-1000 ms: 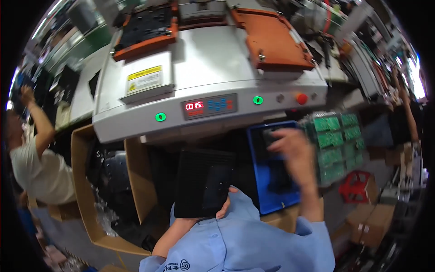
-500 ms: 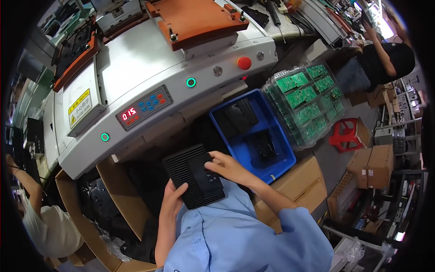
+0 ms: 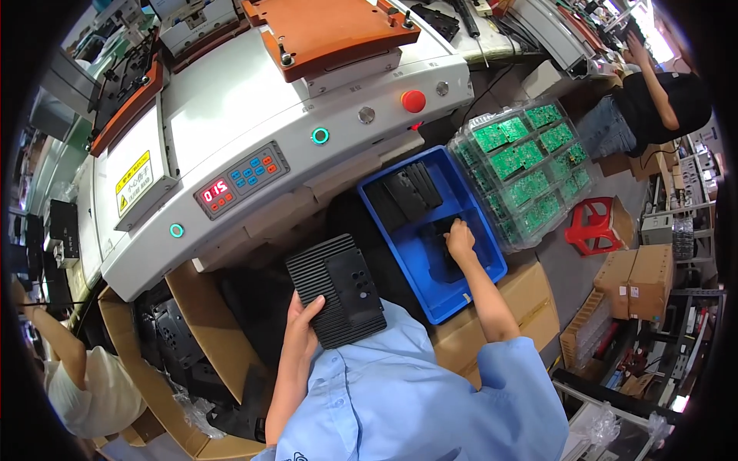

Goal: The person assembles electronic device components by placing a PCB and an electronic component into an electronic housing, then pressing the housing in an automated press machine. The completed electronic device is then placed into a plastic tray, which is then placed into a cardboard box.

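A black plastic housing [image 3: 334,292] with a ribbed face and a smooth panel with several small holes rests tilted against my lap. My left hand [image 3: 304,313] grips its left edge, thumb on top of the ribs. To the right, my right hand [image 3: 461,241] reaches into a blue bin [image 3: 421,286], its fingers bent together at a dark part lying there. What exactly those fingers hold is hidden. Several black flat parts [image 3: 403,194] stand stacked at the far end of the same bin.
Ahead stands a white machine [image 3: 231,84] with an orange fixture plate [image 3: 338,34] and a red button [image 3: 413,101]. Clear trays of green circuit boards [image 3: 523,157] sit right of the bin. An open carton [image 3: 188,330] with black parts is at left. Other people work at both sides.
My right hand has left the housing's panel and moved right into the blue bin. My left hand still holds the housing, which has shifted slightly up and to the right.
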Demonstrator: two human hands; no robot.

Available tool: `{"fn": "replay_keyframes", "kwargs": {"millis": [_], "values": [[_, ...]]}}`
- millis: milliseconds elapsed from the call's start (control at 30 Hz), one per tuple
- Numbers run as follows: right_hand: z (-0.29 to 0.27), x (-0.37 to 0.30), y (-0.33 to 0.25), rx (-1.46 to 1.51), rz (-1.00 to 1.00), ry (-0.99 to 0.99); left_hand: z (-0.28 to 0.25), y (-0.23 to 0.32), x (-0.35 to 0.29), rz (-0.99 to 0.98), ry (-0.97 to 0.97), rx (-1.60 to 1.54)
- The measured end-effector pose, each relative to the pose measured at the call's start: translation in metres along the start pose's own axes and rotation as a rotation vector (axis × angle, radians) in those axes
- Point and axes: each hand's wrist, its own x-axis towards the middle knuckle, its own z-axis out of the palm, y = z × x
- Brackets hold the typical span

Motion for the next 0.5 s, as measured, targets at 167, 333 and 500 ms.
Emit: {"fn": "replay_keyframes", "kwargs": {"millis": [167, 333, 500], "values": [[-0.001, 0.007, 0.004, -0.048, -0.048, 0.014, 0.008, 0.004, -0.005, 0.039, 0.032, -0.011], [-0.026, -0.014, 0.015, -0.056, -0.142, 0.261, 0.012, 0.006, -0.003, 0.081, 0.018, -0.050], [-0.113, -0.083, -0.067, 0.797, -0.181, 0.186, 0.021, 0.007, -0.004, 0.142, 0.062, -0.052]]}}
